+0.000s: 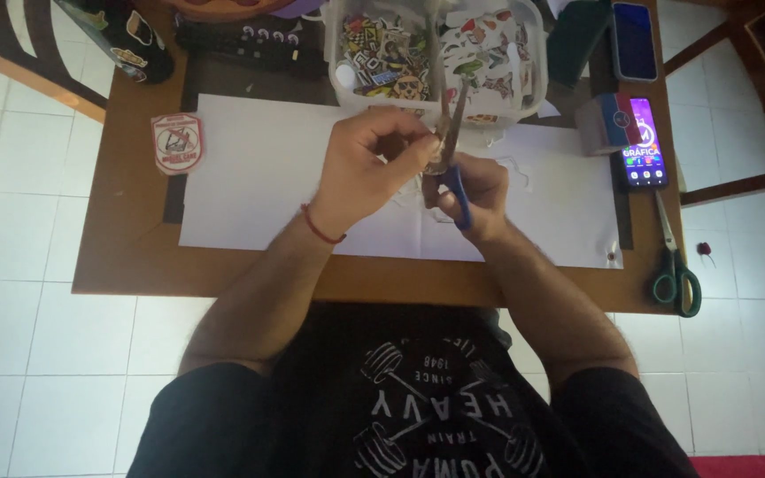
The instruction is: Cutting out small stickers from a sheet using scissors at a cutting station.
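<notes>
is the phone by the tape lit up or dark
Lit up. The phone at the table's right edge shows a bright purple screen with coloured icons; the other phone above it is dark.

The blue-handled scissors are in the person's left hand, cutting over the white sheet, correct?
No. The blue-handled scissors are in the right hand, cutting over the white sheet; the left hand pinches the piece being cut. The head view shows it.

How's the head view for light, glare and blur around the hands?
Head view: dim and underexposed on the desk, floor tiles brighter. Left hand and right hand with the blue scissors slightly soft. Lit phone screen blooms. Wide-angle bend at the desk edges.
</notes>
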